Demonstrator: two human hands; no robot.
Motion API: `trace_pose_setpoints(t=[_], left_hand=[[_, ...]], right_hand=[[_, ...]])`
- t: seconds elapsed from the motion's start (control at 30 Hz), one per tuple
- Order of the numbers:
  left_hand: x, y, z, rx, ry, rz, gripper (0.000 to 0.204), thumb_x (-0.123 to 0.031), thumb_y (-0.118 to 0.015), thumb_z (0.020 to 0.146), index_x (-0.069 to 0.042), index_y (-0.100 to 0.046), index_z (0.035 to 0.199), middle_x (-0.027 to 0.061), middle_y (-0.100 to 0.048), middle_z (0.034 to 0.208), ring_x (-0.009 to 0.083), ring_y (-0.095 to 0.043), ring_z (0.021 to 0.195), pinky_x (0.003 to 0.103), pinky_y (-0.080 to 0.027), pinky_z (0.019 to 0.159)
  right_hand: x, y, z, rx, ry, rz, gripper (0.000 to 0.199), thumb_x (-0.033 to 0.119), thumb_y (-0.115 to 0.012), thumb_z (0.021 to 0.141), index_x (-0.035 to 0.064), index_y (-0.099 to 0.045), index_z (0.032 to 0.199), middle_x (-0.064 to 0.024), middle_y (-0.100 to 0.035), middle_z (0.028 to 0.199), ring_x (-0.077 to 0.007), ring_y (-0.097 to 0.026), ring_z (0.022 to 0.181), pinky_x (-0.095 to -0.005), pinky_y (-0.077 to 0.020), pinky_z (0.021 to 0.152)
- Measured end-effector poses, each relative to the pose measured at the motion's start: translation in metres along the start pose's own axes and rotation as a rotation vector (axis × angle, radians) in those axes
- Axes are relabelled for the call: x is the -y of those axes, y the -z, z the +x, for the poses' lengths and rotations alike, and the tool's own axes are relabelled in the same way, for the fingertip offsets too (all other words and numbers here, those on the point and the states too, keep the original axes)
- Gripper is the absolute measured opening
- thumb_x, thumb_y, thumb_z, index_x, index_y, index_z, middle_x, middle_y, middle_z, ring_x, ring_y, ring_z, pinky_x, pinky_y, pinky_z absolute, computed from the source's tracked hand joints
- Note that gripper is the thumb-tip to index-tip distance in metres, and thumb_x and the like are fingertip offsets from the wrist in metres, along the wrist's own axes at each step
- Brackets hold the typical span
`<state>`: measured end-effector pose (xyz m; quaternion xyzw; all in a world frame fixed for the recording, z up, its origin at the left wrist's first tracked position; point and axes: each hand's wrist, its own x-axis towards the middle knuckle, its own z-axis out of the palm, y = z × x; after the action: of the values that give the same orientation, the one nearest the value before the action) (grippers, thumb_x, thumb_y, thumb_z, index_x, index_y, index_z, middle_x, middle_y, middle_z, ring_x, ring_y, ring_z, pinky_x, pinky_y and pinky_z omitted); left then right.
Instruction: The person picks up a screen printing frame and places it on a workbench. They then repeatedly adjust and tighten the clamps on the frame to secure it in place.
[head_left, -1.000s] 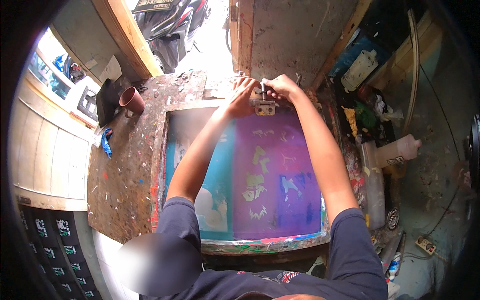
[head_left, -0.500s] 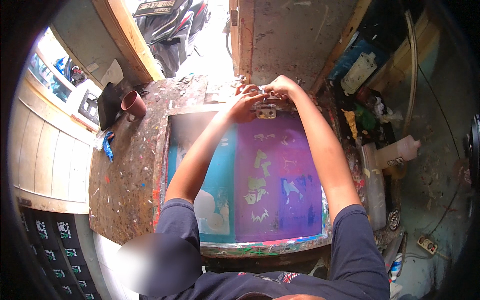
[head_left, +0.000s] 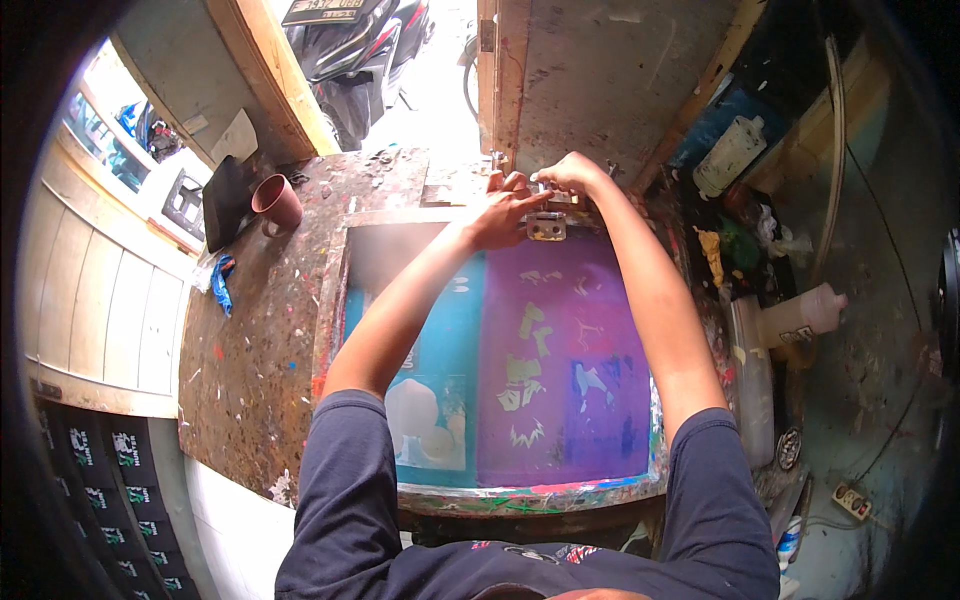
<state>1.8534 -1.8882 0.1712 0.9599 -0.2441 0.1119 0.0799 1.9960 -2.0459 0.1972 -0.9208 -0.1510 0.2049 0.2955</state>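
A screen-printing frame lies flat on the bench, its mesh teal on the left and purple on the right with pale stencil shapes. At the middle of its far edge sits a metal hinge clamp. My left hand grips the clamp's left side, fingers bent and the index reaching across its top. From the right, my right hand pinches the upper part of the clamp, close to the left fingertips. Exactly what lies between the right fingertips is hidden.
A paint-spotted bench carries a reddish-brown mug, a black pouch and a blue scrap. To the right are a pale bottle and a white stained container. A motorbike stands beyond the doorway.
The whole view has shifted slightly, so the bench and frame sit a little further right. Both hands stay at the clamp; the left hand's fingers have shifted slightly.
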Motion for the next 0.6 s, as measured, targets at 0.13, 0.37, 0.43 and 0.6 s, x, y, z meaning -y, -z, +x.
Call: trace_pose_setpoints(t=[0.13, 0.37, 0.43, 0.6], left_hand=[[-0.001, 0.0, -0.001, 0.01, 0.014, -0.023, 0.074, -0.019, -0.072, 0.078, -0.024, -0.042, 0.146, 0.0119, -0.052, 0.131, 0.0305, -0.042, 0.124, 0.049, -0.033, 0.103], [0.002, -0.004, 0.002, -0.018, -0.033, 0.028, 0.064, -0.021, -0.07, 0.078, -0.017, -0.048, 0.139, 0.0177, -0.051, 0.134, 0.0325, -0.042, 0.127, 0.053, -0.031, 0.106], [0.003, -0.006, 0.0, -0.011, -0.018, 0.091, 0.063, -0.022, -0.07, 0.078, -0.016, -0.049, 0.138, 0.0154, -0.051, 0.136, 0.0324, -0.041, 0.128, 0.053, -0.031, 0.107], [0.006, -0.012, 0.0, -0.171, -0.083, 0.042, 0.06, -0.027, -0.068, 0.072, -0.015, -0.057, 0.129, 0.0108, -0.062, 0.114, 0.026, -0.043, 0.122, 0.043, -0.033, 0.1]], right_hand=[[0.003, -0.004, -0.001, -0.072, 0.012, -0.007, 0.046, 0.041, -0.08, 0.071, -0.0017, -0.073, 0.087, -0.0147, -0.069, 0.077, -0.0262, -0.063, 0.07, -0.0414, -0.0535, 0.063], [0.03, -0.018, 0.008, -0.201, -0.071, -0.308, 0.041, 0.031, -0.077, 0.065, 0.0027, -0.074, 0.096, -0.0188, -0.072, 0.099, -0.0303, -0.07, 0.095, -0.0376, -0.0541, 0.083], [0.043, -0.026, 0.014, -0.27, -0.161, -0.445, 0.039, 0.029, -0.075, 0.07, 0.004, -0.074, 0.1, -0.0162, -0.072, 0.106, -0.0294, -0.067, 0.106, -0.0412, -0.0515, 0.092], [0.068, -0.019, 0.029, 0.118, -0.28, -0.745, 0.038, 0.028, -0.073, 0.074, 0.0095, -0.074, 0.107, -0.0139, -0.07, 0.114, -0.0275, -0.066, 0.109, -0.0423, -0.0504, 0.093]])
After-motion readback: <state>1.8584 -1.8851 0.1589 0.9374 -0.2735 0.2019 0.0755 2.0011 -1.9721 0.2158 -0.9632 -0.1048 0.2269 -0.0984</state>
